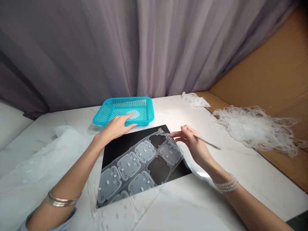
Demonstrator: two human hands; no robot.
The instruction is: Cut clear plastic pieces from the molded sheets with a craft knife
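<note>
Turquoise basket [149,112] is sitting at the back of the white marble table [240,173] in our head view, and we're reaching our left hand [116,126] over its front rim. The fingers are stretching out long and fairly flat, with the tips resting on a small clear cut-out piece [134,114] that's lying on the basket floor.

Our right hand [193,144] is hovering at the far corner of the black mat [115,147]. Its fingers are pinching narrow around a thin metal pick [208,143] whose free end is pointing off to the right, and the thumb and index tips are touching the edge of the clear film sheet [134,163]. That sheet is lying diagonally across the mat, showing rounded die-cut shapes, a couple of them bare black.

Over on the right, a tangled heap of film scrap [252,128] is sitting against the cardboard [264,80], with a smaller scrap [193,99] lying behind it. Grey curtain [96,48] is hanging at the back.
</note>
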